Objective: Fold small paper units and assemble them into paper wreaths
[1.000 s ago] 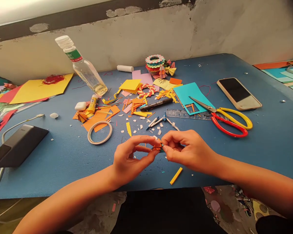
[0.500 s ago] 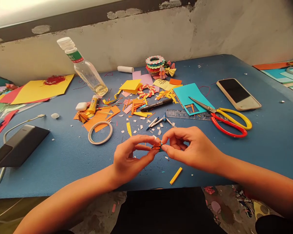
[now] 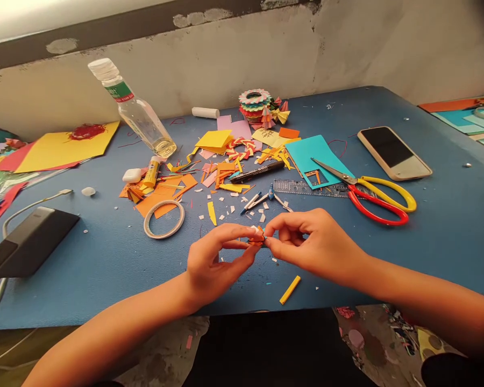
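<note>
Between my two hands is a small folded paper piece (image 3: 257,237), orange with bits of blue and white, mostly covered by fingertips. My left hand (image 3: 215,263) pinches it from the left between thumb and fingers. From the right, my right hand (image 3: 312,244) grips its edge between thumb and forefinger. A yellow paper strip (image 3: 290,290) lies on the table just in front of the hands. Beyond the fingers are a drawing compass (image 3: 270,192), small white paper scraps and a yellow sliver (image 3: 212,213).
Scissors (image 3: 371,193) with red and yellow handles lie over a clear ruler (image 3: 292,186) and turquoise paper (image 3: 312,153). Farther back are a black marker (image 3: 258,172), tape roll (image 3: 146,226), glue stick (image 3: 151,173), leaning bottle (image 3: 141,118), phone (image 3: 393,153) and black box-like device (image 3: 34,239).
The paper piece has turned slightly between my fingertips, showing a little more orange. Both hands keep their pinch, and the whole view has shifted slightly.
</note>
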`<state>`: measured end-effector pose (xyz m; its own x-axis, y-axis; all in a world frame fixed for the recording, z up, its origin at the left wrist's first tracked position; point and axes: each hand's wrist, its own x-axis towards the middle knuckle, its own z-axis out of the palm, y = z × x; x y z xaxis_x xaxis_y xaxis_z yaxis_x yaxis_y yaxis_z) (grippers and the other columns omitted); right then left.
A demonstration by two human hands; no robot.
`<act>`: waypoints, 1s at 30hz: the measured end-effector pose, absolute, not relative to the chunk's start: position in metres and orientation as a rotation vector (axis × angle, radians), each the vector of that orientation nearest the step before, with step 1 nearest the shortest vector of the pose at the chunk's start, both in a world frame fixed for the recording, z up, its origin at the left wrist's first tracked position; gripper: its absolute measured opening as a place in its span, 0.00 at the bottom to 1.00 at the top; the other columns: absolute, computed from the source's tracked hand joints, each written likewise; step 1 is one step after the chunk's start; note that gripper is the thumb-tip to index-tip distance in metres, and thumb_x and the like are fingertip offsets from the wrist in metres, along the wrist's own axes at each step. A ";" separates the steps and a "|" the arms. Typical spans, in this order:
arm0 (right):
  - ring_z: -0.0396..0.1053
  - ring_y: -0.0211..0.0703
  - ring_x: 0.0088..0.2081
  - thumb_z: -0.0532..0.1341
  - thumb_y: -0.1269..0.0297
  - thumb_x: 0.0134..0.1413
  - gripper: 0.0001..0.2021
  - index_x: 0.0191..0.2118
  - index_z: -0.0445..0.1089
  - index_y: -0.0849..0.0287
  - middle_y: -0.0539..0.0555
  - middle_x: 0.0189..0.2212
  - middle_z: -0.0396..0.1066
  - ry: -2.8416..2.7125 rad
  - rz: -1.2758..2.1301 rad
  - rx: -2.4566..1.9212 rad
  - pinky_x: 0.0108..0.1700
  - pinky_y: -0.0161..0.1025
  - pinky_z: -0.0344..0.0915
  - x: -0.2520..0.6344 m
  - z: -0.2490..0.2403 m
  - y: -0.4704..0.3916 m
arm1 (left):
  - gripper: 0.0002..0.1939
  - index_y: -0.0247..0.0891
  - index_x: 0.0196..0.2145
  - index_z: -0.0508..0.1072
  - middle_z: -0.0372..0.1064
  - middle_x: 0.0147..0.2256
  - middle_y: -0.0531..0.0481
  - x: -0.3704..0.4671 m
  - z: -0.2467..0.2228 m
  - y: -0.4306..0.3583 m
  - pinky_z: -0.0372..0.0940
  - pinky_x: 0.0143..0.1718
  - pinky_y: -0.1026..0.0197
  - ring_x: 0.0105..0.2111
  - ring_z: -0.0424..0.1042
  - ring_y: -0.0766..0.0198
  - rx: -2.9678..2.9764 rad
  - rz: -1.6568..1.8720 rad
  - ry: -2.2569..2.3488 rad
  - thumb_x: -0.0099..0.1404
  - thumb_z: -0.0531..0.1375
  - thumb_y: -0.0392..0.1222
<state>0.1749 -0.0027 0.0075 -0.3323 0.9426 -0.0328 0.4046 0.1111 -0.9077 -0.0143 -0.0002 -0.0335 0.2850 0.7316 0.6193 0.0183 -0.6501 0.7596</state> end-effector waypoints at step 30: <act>0.57 0.32 0.22 0.56 0.66 0.55 0.06 0.28 0.60 0.57 0.44 0.19 0.60 -2.028 0.762 -1.292 0.25 0.33 0.55 0.193 0.005 0.019 | 0.15 0.44 0.43 0.71 0.77 0.39 0.53 -0.018 -0.017 0.009 0.75 0.31 0.68 0.36 0.77 0.65 1.233 1.075 0.646 0.59 0.63 0.30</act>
<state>0.1929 0.0186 0.0049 -0.3383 0.9225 0.1858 0.5718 0.3584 -0.7380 -0.0179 0.0093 -0.0167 0.3967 0.9060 0.1476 -0.2946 -0.0267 0.9553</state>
